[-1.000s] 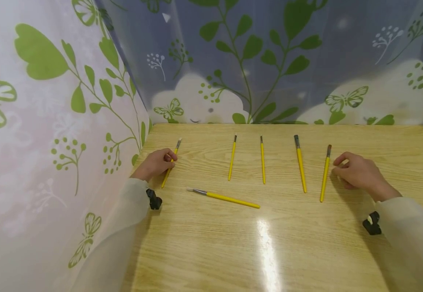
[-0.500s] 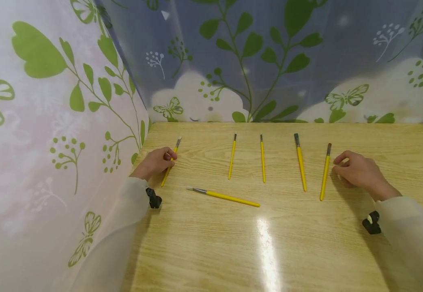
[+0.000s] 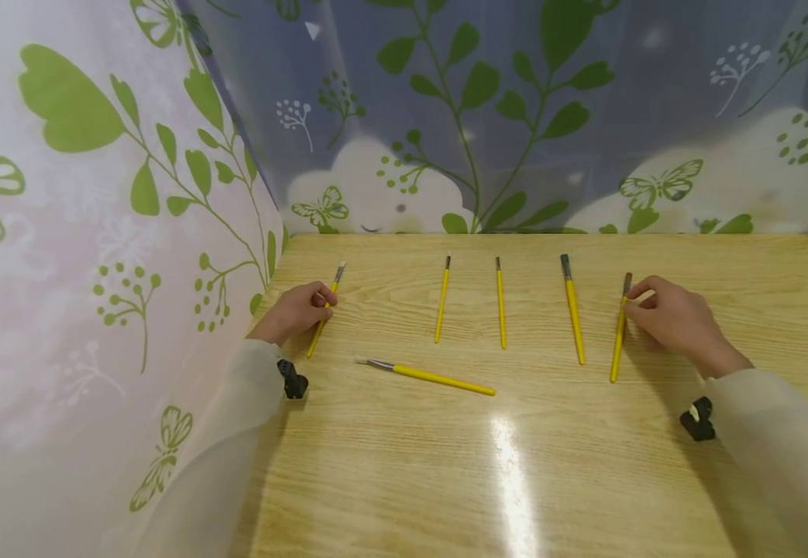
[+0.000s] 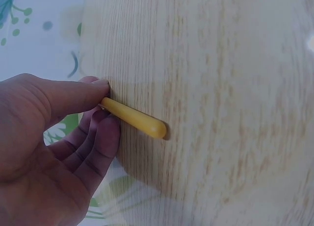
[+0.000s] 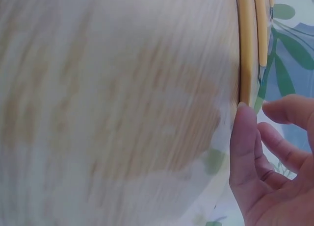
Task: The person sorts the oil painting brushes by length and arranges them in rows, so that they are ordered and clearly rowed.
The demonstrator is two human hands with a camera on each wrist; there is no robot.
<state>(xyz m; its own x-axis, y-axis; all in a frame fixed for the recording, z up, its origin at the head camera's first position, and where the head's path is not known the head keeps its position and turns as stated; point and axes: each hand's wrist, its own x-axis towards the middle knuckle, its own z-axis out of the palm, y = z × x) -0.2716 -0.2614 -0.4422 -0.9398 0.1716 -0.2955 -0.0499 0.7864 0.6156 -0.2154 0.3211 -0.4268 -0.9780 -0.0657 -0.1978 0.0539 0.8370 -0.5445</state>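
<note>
My left hand (image 3: 299,310) pinches the yellow handle of a pale-tipped paintbrush (image 3: 318,339) at the table's far left. In the left wrist view, the rounded handle end (image 4: 142,123) sticks out past the thumb and fingers. At the right, my right hand (image 3: 675,318) is at a brown-tipped paintbrush (image 3: 617,353), near its ferrule. The right wrist view shows the thumb (image 5: 243,142) touching that brush's handle (image 5: 247,54), while the loosely bent index finger (image 5: 289,108) stands apart from it. The brush lies on the table; its tip is hidden in the right wrist view.
Between the hands lie two thin paintbrushes, one (image 3: 441,302) left of the other (image 3: 501,306), and a wider dark-tipped one (image 3: 574,325). A pale-bristled paintbrush (image 3: 441,379) lies crosswise nearer me. Patterned cloth (image 3: 404,186) borders the wooden table (image 3: 390,465) behind and at left.
My right hand has moved slightly left, from beside the brown-tipped paintbrush onto it. My left hand stays on its paintbrush, and the other brushes lie as before.
</note>
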